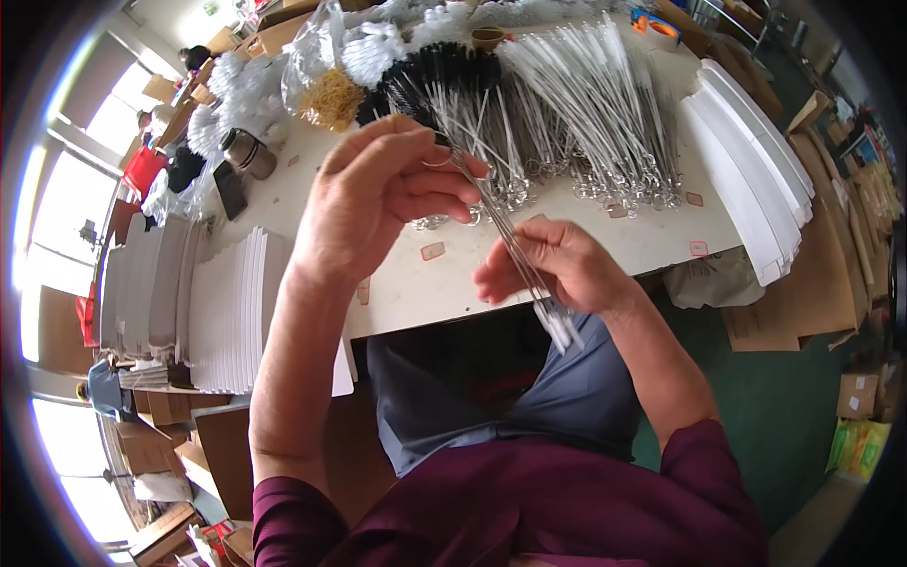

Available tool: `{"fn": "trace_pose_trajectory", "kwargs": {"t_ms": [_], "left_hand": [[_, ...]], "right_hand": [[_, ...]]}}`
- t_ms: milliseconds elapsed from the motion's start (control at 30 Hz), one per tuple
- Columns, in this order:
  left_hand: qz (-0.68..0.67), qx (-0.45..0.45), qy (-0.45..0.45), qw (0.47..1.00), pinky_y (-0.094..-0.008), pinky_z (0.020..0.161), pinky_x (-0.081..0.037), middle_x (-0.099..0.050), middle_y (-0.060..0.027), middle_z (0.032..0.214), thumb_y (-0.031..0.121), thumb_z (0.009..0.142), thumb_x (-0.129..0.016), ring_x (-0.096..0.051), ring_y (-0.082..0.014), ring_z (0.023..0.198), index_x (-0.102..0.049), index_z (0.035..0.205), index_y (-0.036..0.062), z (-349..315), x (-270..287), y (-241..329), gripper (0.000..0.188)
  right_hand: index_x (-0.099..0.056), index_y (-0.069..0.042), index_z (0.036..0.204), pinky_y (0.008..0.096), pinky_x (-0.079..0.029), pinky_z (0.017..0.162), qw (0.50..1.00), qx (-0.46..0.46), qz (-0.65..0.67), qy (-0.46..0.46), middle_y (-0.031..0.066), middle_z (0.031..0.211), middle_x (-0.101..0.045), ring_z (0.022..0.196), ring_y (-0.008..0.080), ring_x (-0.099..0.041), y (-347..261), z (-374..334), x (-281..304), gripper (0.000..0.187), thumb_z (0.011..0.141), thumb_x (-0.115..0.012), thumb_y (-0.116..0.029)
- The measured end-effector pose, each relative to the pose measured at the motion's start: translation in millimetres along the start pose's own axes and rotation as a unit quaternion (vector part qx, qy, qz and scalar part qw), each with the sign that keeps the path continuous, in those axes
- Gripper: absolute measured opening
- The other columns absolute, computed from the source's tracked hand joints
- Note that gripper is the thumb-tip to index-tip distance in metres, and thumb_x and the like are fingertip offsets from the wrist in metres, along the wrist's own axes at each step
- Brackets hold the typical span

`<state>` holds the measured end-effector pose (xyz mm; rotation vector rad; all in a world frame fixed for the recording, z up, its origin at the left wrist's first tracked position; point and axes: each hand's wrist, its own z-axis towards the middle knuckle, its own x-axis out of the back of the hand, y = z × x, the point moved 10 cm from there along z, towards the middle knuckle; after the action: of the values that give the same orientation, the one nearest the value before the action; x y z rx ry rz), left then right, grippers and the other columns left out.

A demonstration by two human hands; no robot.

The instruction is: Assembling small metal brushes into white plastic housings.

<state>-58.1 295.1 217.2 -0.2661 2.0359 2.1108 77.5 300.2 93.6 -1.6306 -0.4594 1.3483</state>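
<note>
A small bundle of thin wire straw brushes (510, 234) slants between my hands above the table's front edge. My left hand (383, 184) is closed on the upper end, where wire loops show by its fingers. Lower down, my right hand (565, 266) curls around the stems, its fingers partly behind them and slightly blurred. The white bristle ends (557, 326) point down over my lap. Beyond my hands lie a big pile of white-bristled brushes (595, 104) and a pile of black-bristled ones (444, 80), their looped ends toward me.
White card stacks stand at left (231, 312) and right (746, 170) on the table (416, 302). Yellow ties (331, 99), a dark flask (248, 153) and a phone (230, 189) lie at far left. An orange tape roll (657, 30) sits at far right. Cardboard (803, 293) leans beside the table.
</note>
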Motion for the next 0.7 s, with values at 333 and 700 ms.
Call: {"fn": "trace_pose_trajectory", "kwargs": {"t_ms": [333, 700], "left_hand": [[0.289, -0.008, 0.061, 0.955, -0.0301, 0.070, -0.059, -0.072, -0.0105, 0.092, 0.008, 0.105, -0.059, -0.072, -0.0161, 0.081, -0.063, 0.100, -0.0014, -31.1, 57.1, -33.6, 0.011], [0.515, -0.147, 0.170, 0.827, -0.0282, 0.067, -0.057, -0.070, -0.0086, 0.077, 0.005, 0.099, -0.063, -0.070, -0.0138, 0.070, -0.064, 0.096, -0.0019, -53.6, 81.1, -28.8, 0.008]], "right_hand": [[-0.063, 0.004, 0.121, 0.0345, -0.063, 0.069, 0.994, -0.094, -0.013, 0.049, 0.0154, 0.094, -0.074, 0.075, 0.0220, -0.075, 77.6, -34.2, -3.7, 0.033, 0.113, -0.047, -0.024], [-0.064, 0.004, 0.121, 0.0259, -0.055, 0.055, 0.986, -0.133, -0.050, 0.083, 0.0089, 0.081, -0.070, 0.058, 0.0134, -0.065, 105.6, -47.7, -6.3, 0.034, 0.113, -0.048, -0.025]]}}
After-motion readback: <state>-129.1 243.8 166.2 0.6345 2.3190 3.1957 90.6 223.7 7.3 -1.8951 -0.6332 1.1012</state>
